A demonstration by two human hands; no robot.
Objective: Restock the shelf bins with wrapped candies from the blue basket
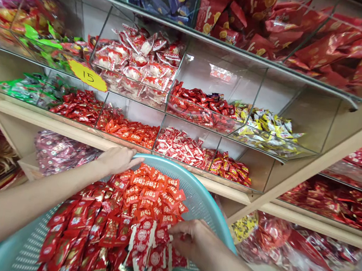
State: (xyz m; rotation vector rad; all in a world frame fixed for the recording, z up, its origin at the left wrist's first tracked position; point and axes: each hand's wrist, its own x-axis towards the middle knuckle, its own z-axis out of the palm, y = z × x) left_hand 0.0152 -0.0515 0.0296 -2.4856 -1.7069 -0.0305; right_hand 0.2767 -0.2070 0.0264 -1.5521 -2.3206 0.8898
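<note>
Right fingers seemingly pinch packets; left ones clasp a basket partly screening shelves.

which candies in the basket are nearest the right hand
The white-edged red packets by the right hand; the orange packets and gold-marked packets lack white edges.

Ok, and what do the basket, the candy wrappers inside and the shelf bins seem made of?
Basket: probably plastic, smooth teal, with moulded-looking holes. Candy wrappers: likely plastic film, shiny and crinkled. Shelf bins: see-through and glossy; acrylic or glass, I can't tell.
</note>
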